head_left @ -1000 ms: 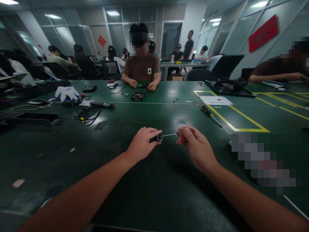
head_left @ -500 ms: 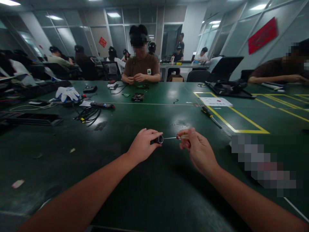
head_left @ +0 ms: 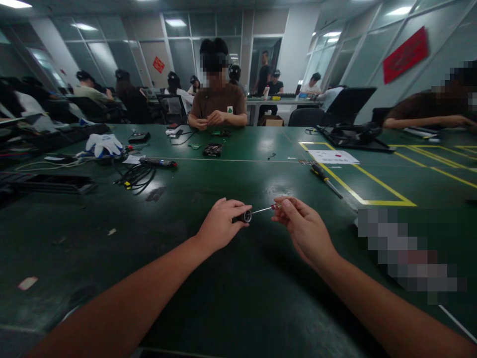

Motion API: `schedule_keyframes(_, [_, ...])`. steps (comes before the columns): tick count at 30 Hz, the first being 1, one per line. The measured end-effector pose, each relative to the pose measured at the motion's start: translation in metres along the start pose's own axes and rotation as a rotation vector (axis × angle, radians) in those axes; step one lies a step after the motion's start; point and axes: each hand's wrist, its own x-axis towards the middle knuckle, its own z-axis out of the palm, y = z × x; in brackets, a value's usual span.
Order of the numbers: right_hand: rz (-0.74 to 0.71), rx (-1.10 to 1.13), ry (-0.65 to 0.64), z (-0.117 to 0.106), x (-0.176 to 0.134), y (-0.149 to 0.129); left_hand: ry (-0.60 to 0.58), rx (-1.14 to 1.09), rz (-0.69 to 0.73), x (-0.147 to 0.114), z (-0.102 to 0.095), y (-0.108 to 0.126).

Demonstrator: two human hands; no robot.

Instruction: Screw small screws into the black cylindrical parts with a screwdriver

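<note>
- Black cylindrical part [head_left: 246, 216] in left hand [head_left: 219, 223], above near-middle of green table [head_left: 238, 308], round open end turned toward right hand [head_left: 307, 226]
- Left hand: fingers and thumb closed around part, wrapped from far and near sides, covering most of its body
- Right hand: fingertips pinching small screwdriver [head_left: 265, 209], handle reddish near the shaft, rest hidden by fingers
- Thin shaft spans gap between hands, tip at the part's open end; seems to go inside, too small to be sure
- Yellow-black screwdriver [head_left: 326, 180] lying beyond right hand, beside yellow tape outline [head_left: 387, 202] and white sheet [head_left: 333, 156]
- Pixelated object [head_left: 404, 256] right of right forearm, can't identify
- Far left: white gloves [head_left: 103, 145], coiled black cable [head_left: 137, 178], dark pen-shaped tool [head_left: 158, 163]
- Across table: co-worker [head_left: 219, 102] with both hands together, black box [head_left: 212, 149] and green board [head_left: 220, 133] in front
- Nothing between the two hands except the shaft
</note>
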Motion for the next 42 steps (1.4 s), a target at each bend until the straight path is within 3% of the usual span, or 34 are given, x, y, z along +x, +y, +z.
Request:
schedule_keyframes(3, [0.071,0.058,0.013,-0.002,0.004,0.002,0.006,0.005,0.019,0.000,0.001,-0.002])
schedule_keyframes(7, [0.272,0.237,-0.009,-0.010,0.013,0.002,0.054,0.009,0.027,0.002,0.000,-0.006])
schedule_keyframes(11, [0.167,0.242,0.056,-0.010,0.014,0.000,0.061,0.007,0.001,0.002,-0.001,-0.007])
schedule_keyframes(15, [0.076,0.157,0.036,-0.004,0.007,0.000,0.066,0.011,-0.004,0.002,-0.001,-0.006])
schedule_keyframes(24, [0.040,0.098,0.004,-0.004,0.007,0.005,0.070,0.020,-0.006,0.002,-0.003,-0.002])
schedule_keyframes(33, [-0.041,-0.070,-0.111,-0.001,-0.004,-0.005,0.033,0.047,-0.017,0.001,-0.001,-0.003])
schedule_keyframes(42, [-0.072,-0.098,0.064,0.001,-0.003,0.003,0.014,0.030,-0.014,0.001,0.002,0.000])
